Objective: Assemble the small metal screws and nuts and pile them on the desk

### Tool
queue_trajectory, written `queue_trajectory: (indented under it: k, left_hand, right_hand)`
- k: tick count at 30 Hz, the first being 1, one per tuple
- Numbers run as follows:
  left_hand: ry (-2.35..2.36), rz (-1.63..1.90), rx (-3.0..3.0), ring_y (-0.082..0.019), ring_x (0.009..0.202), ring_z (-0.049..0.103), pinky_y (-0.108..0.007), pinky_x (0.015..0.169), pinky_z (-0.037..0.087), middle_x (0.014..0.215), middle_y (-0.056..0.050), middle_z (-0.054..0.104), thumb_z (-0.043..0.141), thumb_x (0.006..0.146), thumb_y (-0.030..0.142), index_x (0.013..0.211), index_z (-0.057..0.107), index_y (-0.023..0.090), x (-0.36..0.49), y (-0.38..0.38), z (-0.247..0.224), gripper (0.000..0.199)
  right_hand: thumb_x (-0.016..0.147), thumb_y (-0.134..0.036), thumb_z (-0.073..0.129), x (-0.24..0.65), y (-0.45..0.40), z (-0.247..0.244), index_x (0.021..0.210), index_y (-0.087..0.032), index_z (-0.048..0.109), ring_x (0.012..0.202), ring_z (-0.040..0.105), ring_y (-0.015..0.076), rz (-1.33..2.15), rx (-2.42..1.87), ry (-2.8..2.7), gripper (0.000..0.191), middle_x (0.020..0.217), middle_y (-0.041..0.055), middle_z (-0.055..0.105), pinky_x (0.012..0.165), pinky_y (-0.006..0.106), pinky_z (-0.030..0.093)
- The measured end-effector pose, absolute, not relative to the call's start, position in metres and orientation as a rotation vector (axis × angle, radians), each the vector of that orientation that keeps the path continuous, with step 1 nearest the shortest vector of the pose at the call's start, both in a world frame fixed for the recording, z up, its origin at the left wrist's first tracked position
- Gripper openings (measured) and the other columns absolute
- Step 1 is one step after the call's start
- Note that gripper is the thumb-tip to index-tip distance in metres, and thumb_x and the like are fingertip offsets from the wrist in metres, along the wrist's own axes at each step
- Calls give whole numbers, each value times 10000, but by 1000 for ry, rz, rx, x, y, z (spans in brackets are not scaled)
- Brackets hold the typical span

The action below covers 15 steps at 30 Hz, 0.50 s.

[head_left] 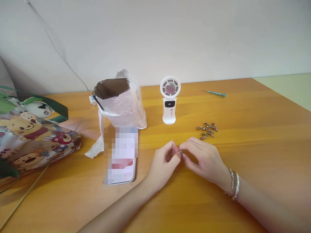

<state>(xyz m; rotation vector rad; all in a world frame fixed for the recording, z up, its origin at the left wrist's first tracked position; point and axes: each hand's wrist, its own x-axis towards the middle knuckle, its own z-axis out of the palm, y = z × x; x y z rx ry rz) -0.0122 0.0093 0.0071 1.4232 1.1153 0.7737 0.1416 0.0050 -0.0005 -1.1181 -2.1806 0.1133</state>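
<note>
My left hand (163, 164) and my right hand (205, 160) meet above the wooden table, fingertips nearly touching. Pinched between them is a small metal bolt (181, 151), mostly covered by the fingers. The left thumb and forefinger close on one side of it, the right ones on the other. Just beyond my right hand lies a loose pile of similar small metal bolts (207, 130), some seeming to have nuts or washers on them. A bracelet and a bangle circle my right wrist.
A white handheld fan (169, 110) stands upright ahead. Behind the pile lies a thin screwdriver (216, 93) with a teal handle. To the left are an open cardboard box (121, 111) in white plastic, a partly blurred phone (122, 173) and a cartoon-print bag (36, 139).
</note>
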Motion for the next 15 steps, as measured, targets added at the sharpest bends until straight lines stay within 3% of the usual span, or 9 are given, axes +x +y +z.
queue_trajectory:
  k: [6, 15]
  left_hand:
    - [1090, 746, 1434, -128, 645, 471, -237, 592, 375, 658, 17, 498, 465, 781, 227, 677, 409, 179, -15, 10, 9, 127]
    - [1107, 682, 1558, -104, 590, 417, -213, 535, 333, 618, 38, 457, 430, 729, 133, 663, 431, 173, -14, 10, 10, 77]
  right_hand:
    - [807, -116, 462, 149, 6, -2, 965, -219, 554, 667, 547, 112, 354, -1088, -2185, 209, 781, -8, 633, 591, 217, 391]
    - [750, -131, 499, 152, 7, -1, 809, -214, 548, 605, 535, 104, 392, -1069, -2249, 113, 696, -24, 612, 565, 212, 373]
